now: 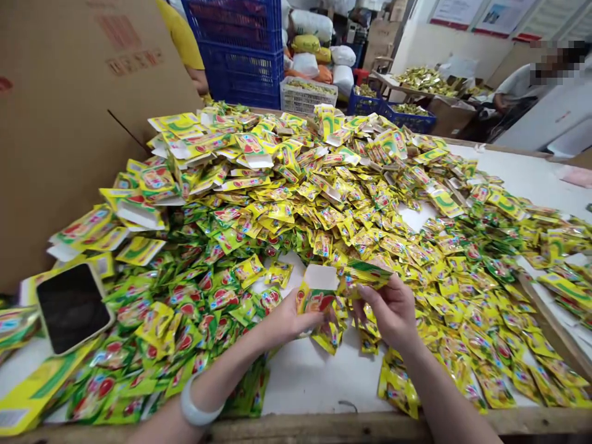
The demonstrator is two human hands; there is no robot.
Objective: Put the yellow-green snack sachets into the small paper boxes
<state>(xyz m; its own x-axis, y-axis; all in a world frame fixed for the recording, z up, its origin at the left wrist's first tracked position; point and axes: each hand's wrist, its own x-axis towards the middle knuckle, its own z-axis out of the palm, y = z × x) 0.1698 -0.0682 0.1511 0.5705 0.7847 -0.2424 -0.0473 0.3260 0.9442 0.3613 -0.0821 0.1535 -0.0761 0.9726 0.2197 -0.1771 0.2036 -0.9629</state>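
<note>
My left hand (296,317) is closed around a small yellow and red cardboard box (316,296), whose white flap stands up. Just to its right, my right hand (392,311) pinches a few yellow and green sachets (367,271) between thumb and fingers. Their near ends are close to the box; whether they touch it I cannot tell. Below the hands lies a yellow sachet (329,338). Green sachets (185,333) with red fruit pictures are heaped on the left, and yellow sachets (467,333) spread over the right.
Boxes (252,148) pile up behind the sachets. A phone (73,308) lies at the left, below a large carton (83,135). A wooden rim (504,422) edges the white table (314,388). Blue crates (245,74) stand behind. A yellow sleeve (182,34) and another person (520,83) appear beyond.
</note>
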